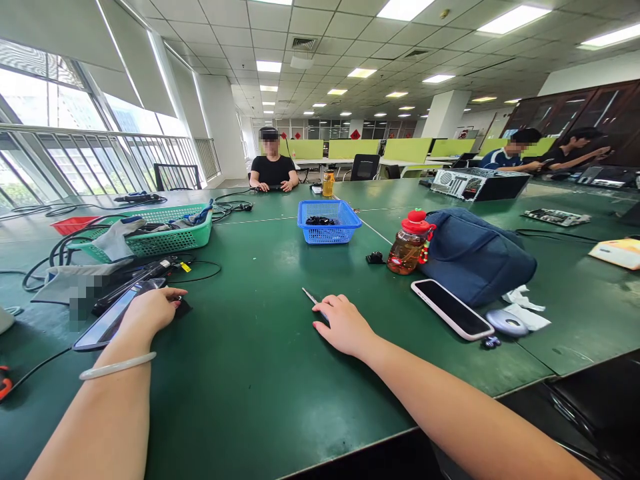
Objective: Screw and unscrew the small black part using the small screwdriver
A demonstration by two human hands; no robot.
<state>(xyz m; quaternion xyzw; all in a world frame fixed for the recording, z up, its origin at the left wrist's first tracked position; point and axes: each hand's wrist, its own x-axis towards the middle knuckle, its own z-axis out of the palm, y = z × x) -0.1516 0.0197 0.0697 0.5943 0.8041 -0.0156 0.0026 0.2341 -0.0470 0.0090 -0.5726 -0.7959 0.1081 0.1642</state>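
Observation:
My left hand [150,310] rests on the green table [260,373], fingers curled over a small black object [182,307] that is mostly hidden, beside a dark phone [113,319] lying flat. My right hand [341,323] lies on the table near the middle, fingers bent around a thin metal tool [310,296] whose tip sticks out toward the far left. A white bracelet [117,366] circles my left wrist.
A blue basket [327,222] and a green basket [150,233] with cables stand farther back. A bottle with a red lid [409,245], a navy bag [475,257] and a white-edged phone [453,308] lie to the right. Three people sit at the far side.

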